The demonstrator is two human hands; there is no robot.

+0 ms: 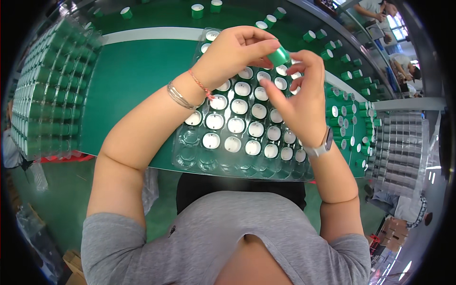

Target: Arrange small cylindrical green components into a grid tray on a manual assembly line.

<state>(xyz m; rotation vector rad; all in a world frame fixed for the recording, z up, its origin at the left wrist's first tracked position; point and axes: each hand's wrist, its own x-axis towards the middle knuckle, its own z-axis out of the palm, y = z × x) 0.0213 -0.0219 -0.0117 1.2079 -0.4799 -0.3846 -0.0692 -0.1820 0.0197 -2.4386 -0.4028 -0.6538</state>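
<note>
My left hand [237,47] pinches a small shiny green cylinder [279,56] between thumb and fingers, above the far part of a clear plastic tray [187,156]. Just right of that cylinder is my right hand [304,102], its fingers curved and apart with nothing seen in them. Rows of small green pieces with white round ends [215,121] sit in the tray's pockets beneath both hands. The nearest row of pockets holds no pieces. My hands and forearms hide some of the far pockets.
Filled trays form a tall stack [52,90] at the left. On the right, loose green pieces [344,116] crowd the green table [128,85], beside a stack of clear trays [399,147]. More pieces stand on a green strip [161,14] beyond a pale rail [152,34]. Other people are far right.
</note>
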